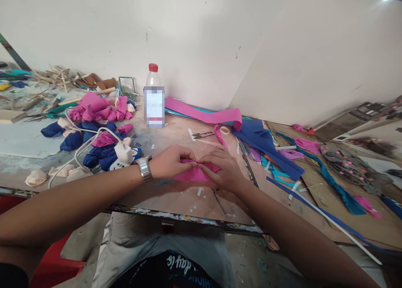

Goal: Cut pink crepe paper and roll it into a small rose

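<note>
Both my hands meet over the middle of the table, pinching a piece of pink crepe paper [191,175]. My left hand [169,161], with a metal watch at the wrist, grips its upper edge between thumb and fingertips. Just beside it, my right hand [224,166] pinches the same edge, and its fingers hide part of the paper. Beyond them lie small thread snips [204,134], a roll of tape [224,130] and a twisted pink paper strip [220,137].
A bottle with a red cap [153,68] stands at the back. To the left are pink paper bundles [94,105], blue bundles [71,141] and a white plug [123,154] with its cable. A long pink strip [201,112] and blue paper [266,143] lie back right.
</note>
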The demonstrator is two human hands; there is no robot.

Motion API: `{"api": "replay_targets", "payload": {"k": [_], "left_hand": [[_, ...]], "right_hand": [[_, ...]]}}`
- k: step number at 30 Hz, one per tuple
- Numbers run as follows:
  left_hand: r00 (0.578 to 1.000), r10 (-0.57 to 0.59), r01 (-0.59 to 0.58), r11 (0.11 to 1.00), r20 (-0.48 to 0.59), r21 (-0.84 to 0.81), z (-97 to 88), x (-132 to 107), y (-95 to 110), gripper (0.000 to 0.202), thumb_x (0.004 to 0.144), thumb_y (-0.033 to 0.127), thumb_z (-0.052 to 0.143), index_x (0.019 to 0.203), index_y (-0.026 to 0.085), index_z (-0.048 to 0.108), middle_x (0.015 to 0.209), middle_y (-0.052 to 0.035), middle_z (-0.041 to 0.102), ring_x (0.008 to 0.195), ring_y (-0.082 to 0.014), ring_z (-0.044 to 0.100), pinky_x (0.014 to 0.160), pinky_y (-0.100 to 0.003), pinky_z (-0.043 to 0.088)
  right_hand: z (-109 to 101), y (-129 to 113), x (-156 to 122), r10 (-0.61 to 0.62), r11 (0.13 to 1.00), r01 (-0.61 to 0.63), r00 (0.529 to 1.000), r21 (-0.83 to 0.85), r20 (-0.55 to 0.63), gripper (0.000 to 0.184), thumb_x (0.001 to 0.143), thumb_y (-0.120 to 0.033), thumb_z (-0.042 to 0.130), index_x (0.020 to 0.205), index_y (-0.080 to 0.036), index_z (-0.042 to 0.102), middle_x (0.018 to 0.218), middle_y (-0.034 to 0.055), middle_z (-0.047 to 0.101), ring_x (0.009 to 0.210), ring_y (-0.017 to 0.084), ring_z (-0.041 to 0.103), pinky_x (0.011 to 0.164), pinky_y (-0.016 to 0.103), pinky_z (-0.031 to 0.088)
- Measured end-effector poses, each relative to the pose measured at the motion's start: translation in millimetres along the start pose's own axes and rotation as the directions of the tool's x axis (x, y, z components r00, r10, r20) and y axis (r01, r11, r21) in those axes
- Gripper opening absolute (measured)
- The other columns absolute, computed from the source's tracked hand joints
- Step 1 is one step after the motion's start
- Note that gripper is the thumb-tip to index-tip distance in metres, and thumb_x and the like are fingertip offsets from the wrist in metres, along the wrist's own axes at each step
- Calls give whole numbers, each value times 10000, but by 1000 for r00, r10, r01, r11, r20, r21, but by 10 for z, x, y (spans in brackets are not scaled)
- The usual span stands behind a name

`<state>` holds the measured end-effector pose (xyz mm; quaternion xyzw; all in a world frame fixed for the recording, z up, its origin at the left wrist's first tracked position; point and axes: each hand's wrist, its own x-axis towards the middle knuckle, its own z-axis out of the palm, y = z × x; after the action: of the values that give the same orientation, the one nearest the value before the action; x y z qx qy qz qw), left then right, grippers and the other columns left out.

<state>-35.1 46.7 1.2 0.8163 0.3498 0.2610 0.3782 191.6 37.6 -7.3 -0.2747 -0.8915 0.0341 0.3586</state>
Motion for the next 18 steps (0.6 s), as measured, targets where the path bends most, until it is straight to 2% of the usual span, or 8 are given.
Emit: {"api": "replay_targets", "payload": {"k": [5, 9, 18], "left_hand": [[997, 48, -39, 987, -54, 154, 25, -37, 23, 240, 940, 343, 593, 915, 168, 756, 812, -20, 750, 724, -149, 632, 670, -264, 400], [991, 101, -66, 944, -91, 324, 43, -57, 10, 227, 949, 361, 606, 972, 199, 763, 857, -24, 775, 781, -180, 677, 698, -282, 401], [976, 207, -152, 871, -68, 466, 72, -82, -14, 196, 967, 341, 593, 990, 228, 751, 935, -22, 791, 836, -192, 714, 680, -284, 404]], "right_hand": [[6, -2, 0, 49, 999, -48, 998, -12, 41, 36, 930, -224, 671, 927, -217, 706, 844, 40, 755, 823, 207, 665, 829, 390, 486], [22, 0, -4, 75, 997, -74, 995, -19, 64, 29, 910, -202, 669, 883, -212, 670, 829, 34, 730, 814, 206, 634, 805, 374, 465], [52, 5, -37, 162, 983, -169, 982, 73, 101, 43, 887, -167, 623, 881, -205, 642, 835, 35, 699, 816, 198, 629, 772, 347, 462]]}}
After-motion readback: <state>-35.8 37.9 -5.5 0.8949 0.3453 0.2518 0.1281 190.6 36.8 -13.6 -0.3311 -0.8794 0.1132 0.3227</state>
